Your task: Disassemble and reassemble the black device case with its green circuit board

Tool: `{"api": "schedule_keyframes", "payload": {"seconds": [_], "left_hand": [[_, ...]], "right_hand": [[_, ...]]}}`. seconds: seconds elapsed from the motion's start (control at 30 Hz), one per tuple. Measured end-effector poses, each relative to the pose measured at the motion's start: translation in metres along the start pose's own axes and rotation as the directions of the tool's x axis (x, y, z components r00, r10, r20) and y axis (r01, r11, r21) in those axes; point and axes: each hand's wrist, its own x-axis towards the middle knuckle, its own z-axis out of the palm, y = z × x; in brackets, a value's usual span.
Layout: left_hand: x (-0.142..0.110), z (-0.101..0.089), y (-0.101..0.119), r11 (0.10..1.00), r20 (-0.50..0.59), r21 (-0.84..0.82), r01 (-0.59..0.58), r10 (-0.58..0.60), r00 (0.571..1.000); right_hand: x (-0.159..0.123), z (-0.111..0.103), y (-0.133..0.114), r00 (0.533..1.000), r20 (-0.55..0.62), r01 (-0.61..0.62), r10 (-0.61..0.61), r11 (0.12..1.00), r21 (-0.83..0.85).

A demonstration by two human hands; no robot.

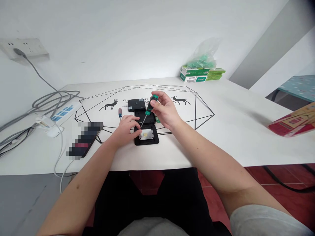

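Note:
My right hand grips a green-and-black screwdriver, its shaft slanting down and to the left. The tip is at the upper left corner of a small black device casing that has a silver metal plate with a pale square pad inside. My left hand is closed at the casing's left edge, thumb and index finger on either side of the screwdriver tip; a screw there is too small to make out. Just behind lies an open black casing half. Beyond it sits a flat black box with a label.
A second small screwdriver lies left of the casings. At the left are a phone, a power strip and coiled cables. Green-and-white boxes with a plastic bag stand by the wall. A red package is at the right.

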Motion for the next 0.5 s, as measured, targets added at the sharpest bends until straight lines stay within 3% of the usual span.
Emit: {"api": "schedule_keyframes", "payload": {"seconds": [0.1, 0.17, 0.33, 0.5], "left_hand": [[0.004, 0.001, -0.004, 0.995, -0.057, 0.079, 0.055, -0.05, 0.997], [0.007, 0.001, -0.005, 0.978, -0.099, 0.127, 0.167, -0.155, 0.983], [0.012, -0.002, -0.005, 0.837, -0.239, 0.197, 0.511, -0.464, 0.853], [0.013, -0.005, -0.001, 0.751, -0.267, 0.217, 0.623, -0.568, 0.778]], "right_hand": [[-0.001, 0.002, 0.004, 1.0, -0.011, 0.006, -0.006, 1.0, -0.011], [0.0, 0.001, 0.004, 0.999, -0.051, 0.012, -0.013, 1.0, -0.015], [0.004, -0.003, 0.0, 0.986, -0.167, 0.021, -0.024, 1.0, -0.021], [0.006, -0.008, 0.001, 0.979, -0.2, 0.003, -0.026, 0.994, -0.112]]}}
